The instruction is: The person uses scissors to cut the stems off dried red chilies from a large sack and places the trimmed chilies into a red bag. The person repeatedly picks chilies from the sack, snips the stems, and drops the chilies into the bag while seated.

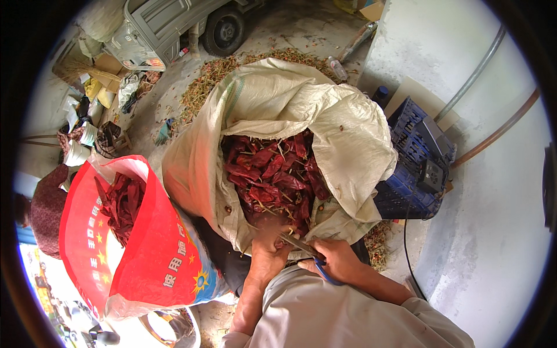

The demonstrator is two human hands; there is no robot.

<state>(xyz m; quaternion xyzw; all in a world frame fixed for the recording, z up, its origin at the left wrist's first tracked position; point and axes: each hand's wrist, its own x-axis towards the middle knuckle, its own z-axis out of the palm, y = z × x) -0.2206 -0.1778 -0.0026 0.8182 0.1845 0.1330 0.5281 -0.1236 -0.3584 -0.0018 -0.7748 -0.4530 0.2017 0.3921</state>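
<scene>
A large white woven sack (191,174) stands before me with its mouth folded back, full of dried red chili peppers (278,174) with stems. My left hand (270,252) is at the sack's near rim, its fingers closed around something small and partly blurred, perhaps a chili. In my right hand (333,256) are scissors with blue handles (324,272); their blades point left and reach my left fingers. To the left a red printed plastic sack (143,269) holds more dried chilies (124,200), darker and lying lengthwise.
A blue plastic crate (404,191) with a dark device (431,176) on it stands right, by the wall. Stems and scraps (204,87) litter the floor behind the sack, near a plastic bottle (338,68). A vehicle (174,26) is at the back; a person (48,211) is far left.
</scene>
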